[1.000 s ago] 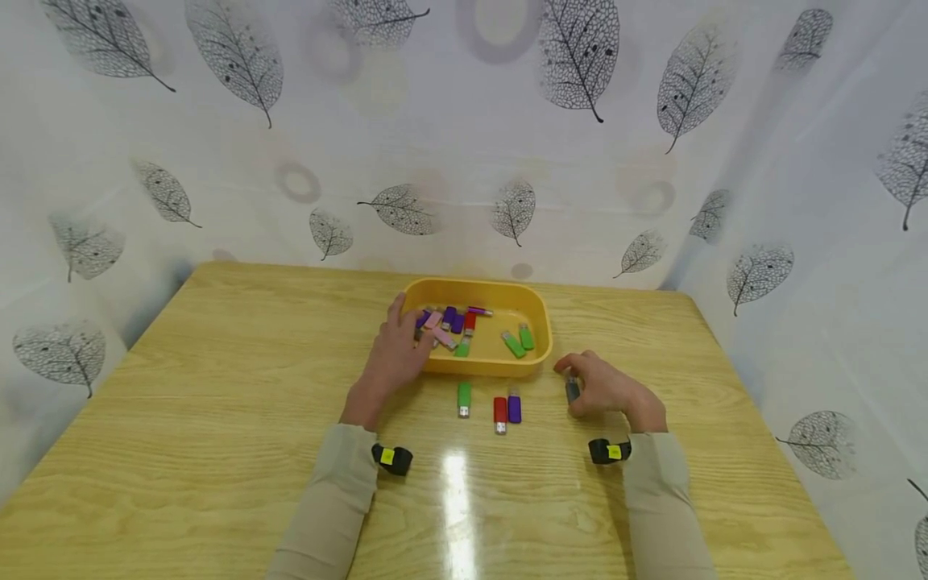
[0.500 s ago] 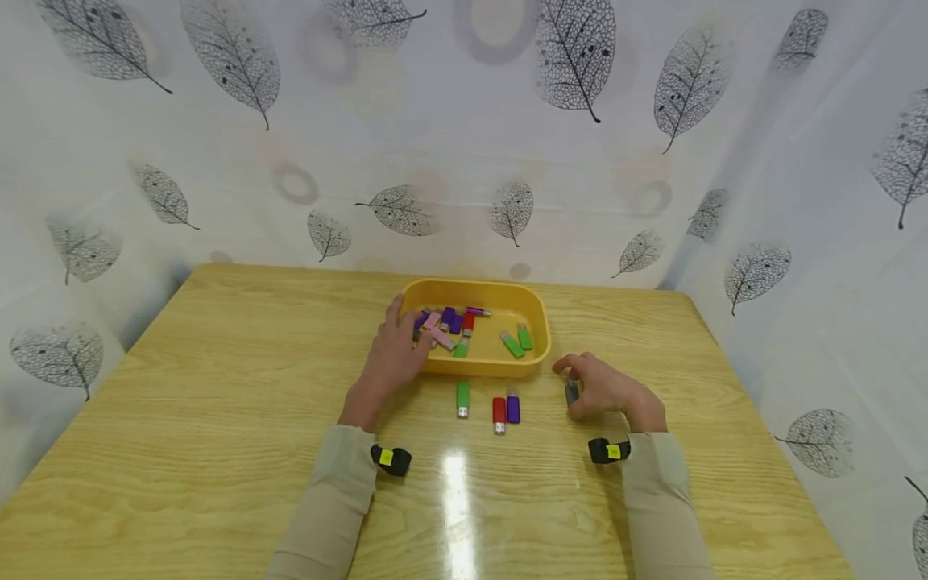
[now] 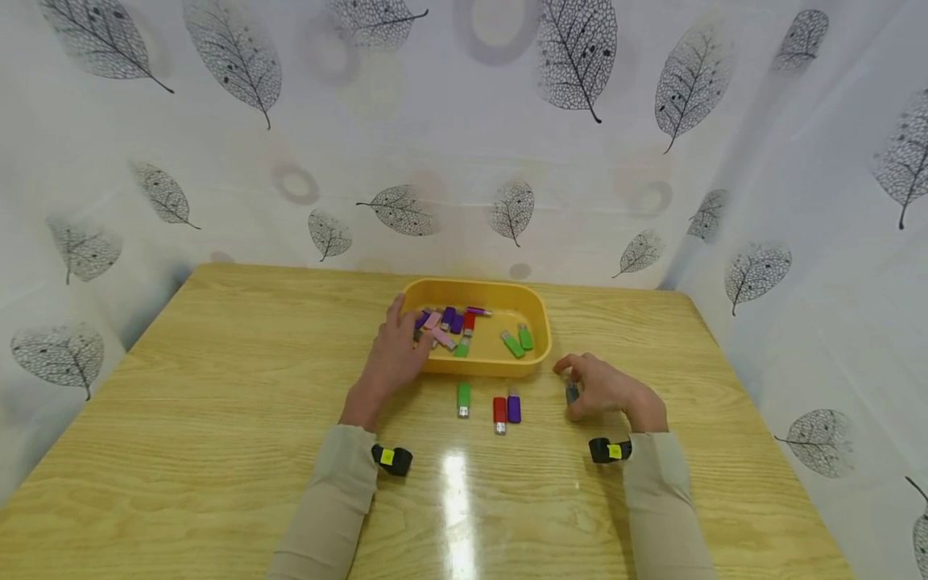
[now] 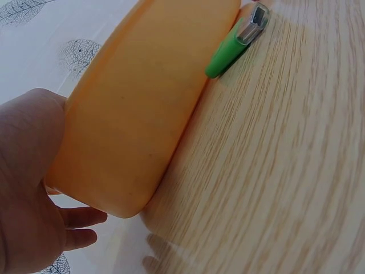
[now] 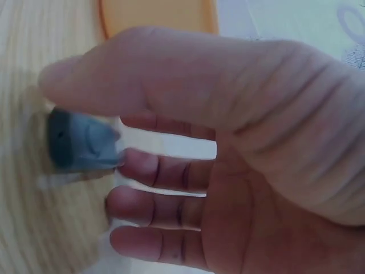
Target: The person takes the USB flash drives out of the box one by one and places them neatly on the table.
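At its left end, the yellow plastic tray (image 3: pixel 486 368) is gripped by my left hand (image 3: pixel 395 350), thumb over the rim. In the left wrist view, some fingers show beyond the tray's end. To the right of the tray, my right hand (image 3: pixel 607 387) pinches a dark grey USB stick (image 3: pixel 572 392) between thumb and fingers, close over the table. The right wrist view shows the grey stick (image 5: pixel 82 140) beneath the thumb, fingertips at its far end. In front of the tray lie a green USB stick (image 3: pixel 463 399), a red one (image 3: pixel 499 415) and a purple one (image 3: pixel 514 408).
Several USB sticks lie inside the tray: purple, pink, red and green, with two green sticks (image 3: pixel 513 345) apart at the right. The wooden table (image 3: pixel 217 403) backs onto a white leaf-print curtain (image 3: pixel 449 121).
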Tool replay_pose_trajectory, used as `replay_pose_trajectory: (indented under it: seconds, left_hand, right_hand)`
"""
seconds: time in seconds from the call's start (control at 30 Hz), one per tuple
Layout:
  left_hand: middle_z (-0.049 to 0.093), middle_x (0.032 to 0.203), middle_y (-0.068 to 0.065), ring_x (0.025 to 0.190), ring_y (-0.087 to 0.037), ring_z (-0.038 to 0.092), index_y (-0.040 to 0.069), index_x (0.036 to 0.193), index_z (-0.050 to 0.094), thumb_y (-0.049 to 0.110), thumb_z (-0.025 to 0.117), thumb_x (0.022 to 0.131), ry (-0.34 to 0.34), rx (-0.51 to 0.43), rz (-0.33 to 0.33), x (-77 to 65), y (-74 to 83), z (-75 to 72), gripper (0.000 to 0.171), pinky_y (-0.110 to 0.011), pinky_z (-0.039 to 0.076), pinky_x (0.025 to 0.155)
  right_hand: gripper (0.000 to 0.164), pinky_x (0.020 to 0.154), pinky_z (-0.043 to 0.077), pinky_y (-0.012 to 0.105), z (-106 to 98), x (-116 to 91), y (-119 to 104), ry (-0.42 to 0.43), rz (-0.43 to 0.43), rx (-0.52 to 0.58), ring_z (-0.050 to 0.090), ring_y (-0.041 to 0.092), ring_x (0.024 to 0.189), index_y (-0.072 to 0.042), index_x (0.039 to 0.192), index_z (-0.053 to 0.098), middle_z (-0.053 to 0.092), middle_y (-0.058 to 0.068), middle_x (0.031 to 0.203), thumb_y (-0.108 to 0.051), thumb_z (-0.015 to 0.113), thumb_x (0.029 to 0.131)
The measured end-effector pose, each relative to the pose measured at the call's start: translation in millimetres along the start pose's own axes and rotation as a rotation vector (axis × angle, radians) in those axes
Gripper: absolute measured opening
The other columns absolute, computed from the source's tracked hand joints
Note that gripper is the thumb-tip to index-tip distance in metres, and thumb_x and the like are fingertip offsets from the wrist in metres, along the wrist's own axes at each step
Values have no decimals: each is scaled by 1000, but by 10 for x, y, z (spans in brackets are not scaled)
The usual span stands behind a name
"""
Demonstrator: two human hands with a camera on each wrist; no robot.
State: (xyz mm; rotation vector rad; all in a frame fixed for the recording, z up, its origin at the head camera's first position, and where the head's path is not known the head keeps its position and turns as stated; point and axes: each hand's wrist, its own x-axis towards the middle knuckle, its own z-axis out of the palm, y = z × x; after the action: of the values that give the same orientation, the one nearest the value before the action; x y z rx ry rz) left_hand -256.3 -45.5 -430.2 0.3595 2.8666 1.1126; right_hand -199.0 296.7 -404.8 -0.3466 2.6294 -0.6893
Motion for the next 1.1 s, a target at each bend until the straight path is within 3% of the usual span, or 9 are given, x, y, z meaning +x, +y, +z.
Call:
replay_pose_trajectory:
  seconds: [0.1, 0.23, 0.37, 0.5, 0.63, 0.7, 0.8, 0.93, 1.1]
  left_hand:
    - [3, 166, -14, 142, -46, 29, 2, 145, 42, 30, 48, 101, 4, -9, -3, 6, -13, -9, 53, -60, 29, 113]
    - [2, 166, -13, 143, -46, 28, 3, 146, 41, 31, 48, 101, 4, -9, -4, 26, -24, -17, 54, -60, 28, 113]
    - [1, 166, -12, 142, -46, 29, 3, 145, 42, 32, 47, 101, 10, -8, -3, 55, -26, -19, 53, -60, 28, 113]
    - [3, 166, -13, 141, -46, 30, 3, 144, 43, 32, 49, 101, 22, 4, -12, 69, -24, -21, 52, -59, 29, 113]
    - [5, 165, -15, 139, -47, 33, 1, 143, 44, 32, 49, 100, 24, 18, 4, 70, -18, -10, 53, -61, 30, 112]
    - [5, 165, -16, 138, -48, 34, 1, 143, 44, 33, 49, 100, 26, 29, 9, 73, -25, 8, 54, -61, 31, 111]
    - [7, 165, -16, 136, -48, 36, 2, 142, 45, 33, 49, 100, 36, 43, 7, 60, -30, 20, 53, -61, 32, 110]
    - [9, 165, -16, 133, -48, 39, 2, 142, 46, 33, 51, 100, 44, 62, 8, 35, -38, 24, 52, -62, 35, 108]
    - [9, 165, -16, 132, -49, 40, 2, 144, 45, 35, 48, 100, 37, 90, 21, 36, -45, 20, 54, -62, 36, 106]
  right_hand:
    - [59, 84, 49, 47, -33, 5, -52, 67, -15, 2, 56, 33, 99, 2, 129, 54, 57, 24, 114, -18, 77, 79]
    - [41, 81, 51, 46, -94, 39, -158, 245, -76, 44, 58, 32, 94, 8, 126, 56, 58, 26, 117, -15, 65, 92]
    - [28, 76, 50, 41, -114, 141, -323, 389, -156, 64, 57, 26, 85, 7, 118, 61, 60, 22, 111, -8, 60, 95]
    - [20, 72, 50, 39, -60, 311, -512, 443, -211, 38, 56, 25, 80, 7, 110, 65, 62, 19, 103, -4, 59, 94]
    - [22, 77, 53, 44, -22, 518, -662, 412, -167, -50, 60, 31, 86, 7, 110, 67, 64, 21, 106, -5, 61, 93]
    - [27, 82, 53, 46, -26, 634, -718, 364, -114, -113, 62, 32, 93, 8, 115, 65, 65, 22, 112, -9, 61, 94]
    - [28, 82, 53, 45, -41, 783, -805, 262, -18, -188, 63, 31, 90, 8, 113, 63, 66, 21, 106, -14, 59, 96]
    - [20, 73, 50, 41, -20, 916, -875, 152, 51, -272, 55, 26, 76, 6, 99, 61, 61, 16, 88, -11, 51, 96]
    - [12, 74, 47, 39, 33, 987, -894, 135, 71, -323, 51, 26, 78, 1, 85, 57, 58, 15, 85, -4, 49, 91]
